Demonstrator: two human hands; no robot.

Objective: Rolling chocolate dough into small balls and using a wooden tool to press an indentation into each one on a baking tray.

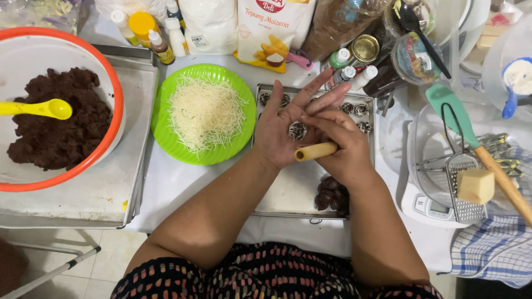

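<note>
My left hand is spread palm up over a metal baking tray, with a small dark dough ball flecked with white shreds resting in the palm. My right hand lies against it, fingers closed on a short pale wooden stick that points toward the left palm. Several coated balls sit in rows at the tray's far end. A clump of plain dark balls lies at its near right corner, partly hidden by my right wrist.
A green plate of shredded cheese stands left of the tray. Far left, an orange-rimmed bowl of dark dough holds a yellow spoon. On the right are a grater with a cheese block, a green spatula, bottles and bags.
</note>
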